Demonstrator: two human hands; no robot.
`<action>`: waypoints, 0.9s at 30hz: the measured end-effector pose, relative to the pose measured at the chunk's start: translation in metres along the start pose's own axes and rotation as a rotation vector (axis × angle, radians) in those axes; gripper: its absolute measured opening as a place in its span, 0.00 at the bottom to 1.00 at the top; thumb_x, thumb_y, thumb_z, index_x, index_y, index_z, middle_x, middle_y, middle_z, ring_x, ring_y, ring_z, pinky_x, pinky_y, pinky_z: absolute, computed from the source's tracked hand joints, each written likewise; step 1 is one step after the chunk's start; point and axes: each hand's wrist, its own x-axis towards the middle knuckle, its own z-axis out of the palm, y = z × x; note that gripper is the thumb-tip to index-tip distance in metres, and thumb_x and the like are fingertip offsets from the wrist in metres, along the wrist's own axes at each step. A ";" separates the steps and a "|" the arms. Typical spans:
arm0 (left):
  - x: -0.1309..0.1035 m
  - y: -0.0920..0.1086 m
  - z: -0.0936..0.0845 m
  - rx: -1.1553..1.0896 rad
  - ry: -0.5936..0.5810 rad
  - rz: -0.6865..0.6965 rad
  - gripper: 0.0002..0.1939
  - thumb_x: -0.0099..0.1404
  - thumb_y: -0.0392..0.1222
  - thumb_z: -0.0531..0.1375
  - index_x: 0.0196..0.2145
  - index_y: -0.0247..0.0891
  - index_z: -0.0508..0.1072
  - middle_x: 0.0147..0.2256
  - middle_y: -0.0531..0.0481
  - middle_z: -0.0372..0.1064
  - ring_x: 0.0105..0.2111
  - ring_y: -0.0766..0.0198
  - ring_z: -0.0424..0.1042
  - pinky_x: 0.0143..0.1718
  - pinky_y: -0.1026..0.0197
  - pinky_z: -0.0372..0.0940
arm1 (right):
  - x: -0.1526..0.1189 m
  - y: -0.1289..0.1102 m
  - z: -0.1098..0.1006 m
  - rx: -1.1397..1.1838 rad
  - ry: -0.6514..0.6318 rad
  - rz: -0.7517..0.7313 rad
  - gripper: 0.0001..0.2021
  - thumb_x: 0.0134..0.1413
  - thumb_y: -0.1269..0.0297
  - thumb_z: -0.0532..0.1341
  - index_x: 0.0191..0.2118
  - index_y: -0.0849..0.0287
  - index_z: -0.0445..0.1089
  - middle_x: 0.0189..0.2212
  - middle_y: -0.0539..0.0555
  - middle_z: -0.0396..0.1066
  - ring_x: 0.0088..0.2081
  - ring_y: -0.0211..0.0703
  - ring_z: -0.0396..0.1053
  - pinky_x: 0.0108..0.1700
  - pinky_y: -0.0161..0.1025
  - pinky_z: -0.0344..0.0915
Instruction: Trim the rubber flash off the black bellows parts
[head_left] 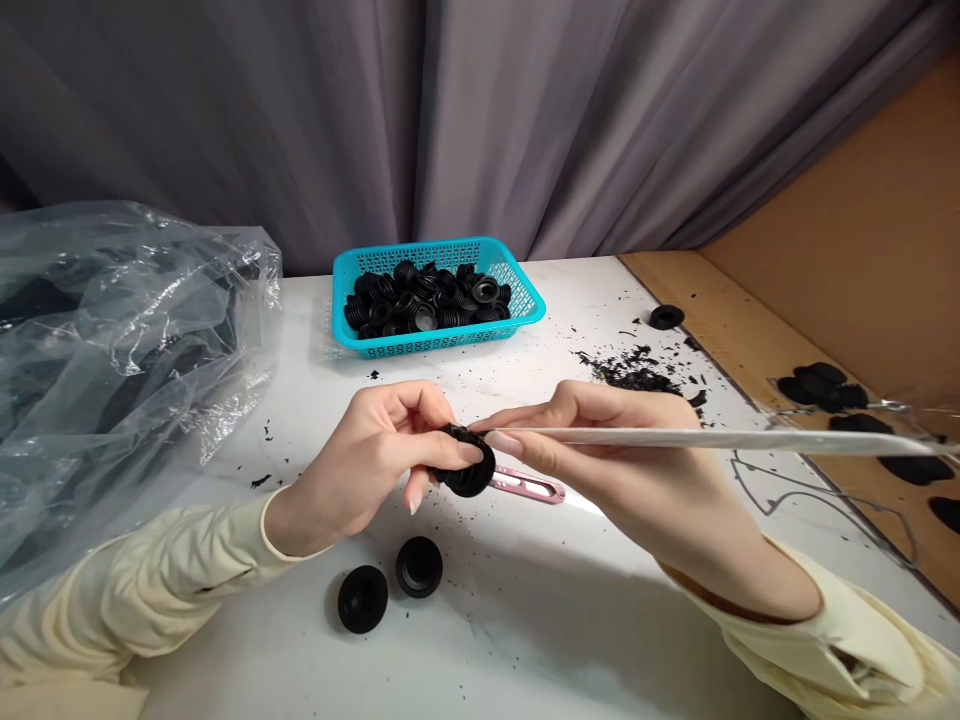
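My left hand (pixel 375 460) pinches a black ribbed rubber boot (pixel 471 474) between thumb and fingers, its round opening tilted toward me. My right hand (pixel 622 450) is closed at the boot's right edge. Between its thumb and fingers runs a long, thin, pale strip (pixel 720 439), seen edge-on, reaching to the right side of the view; its kind is unclear. Behind the boot, a pink tool with slots (pixel 529 485) shows in part. Two more black rubber boots (pixel 362 600) rest on the white table below my hands.
A turquoise basket (pixel 442 349) full of black ribbed boots stands at the back. Clear plastic bagging (pixel 135 320) covers the left. Black scraps (pixel 637 372) lie at right near a single boot (pixel 666 317). Dark round pieces (pixel 821 385) and a wire frame (pixel 817 500) are farther right.
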 end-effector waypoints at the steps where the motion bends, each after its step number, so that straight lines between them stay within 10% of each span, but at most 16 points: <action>1: 0.000 0.000 0.000 -0.002 0.004 -0.001 0.11 0.52 0.32 0.63 0.20 0.34 0.63 0.20 0.59 0.60 0.13 0.79 0.58 0.11 0.73 0.48 | -0.001 0.002 0.002 -0.029 0.031 -0.045 0.17 0.51 0.61 0.67 0.18 0.57 0.62 0.30 0.55 0.78 0.31 0.49 0.77 0.25 0.36 0.71; 10: 0.002 -0.002 0.000 0.018 0.033 -0.012 0.10 0.52 0.33 0.63 0.20 0.34 0.64 0.21 0.58 0.61 0.15 0.78 0.60 0.12 0.73 0.50 | -0.011 0.008 0.017 -0.146 0.142 -0.168 0.12 0.57 0.67 0.63 0.23 0.54 0.64 0.33 0.51 0.78 0.33 0.47 0.77 0.26 0.37 0.72; 27: 0.000 0.000 -0.001 0.012 -0.035 0.032 0.15 0.54 0.31 0.63 0.20 0.34 0.58 0.22 0.60 0.58 0.12 0.81 0.59 0.11 0.75 0.50 | -0.001 0.001 0.006 0.023 0.118 0.030 0.20 0.50 0.59 0.68 0.17 0.58 0.60 0.26 0.53 0.77 0.26 0.43 0.73 0.19 0.33 0.59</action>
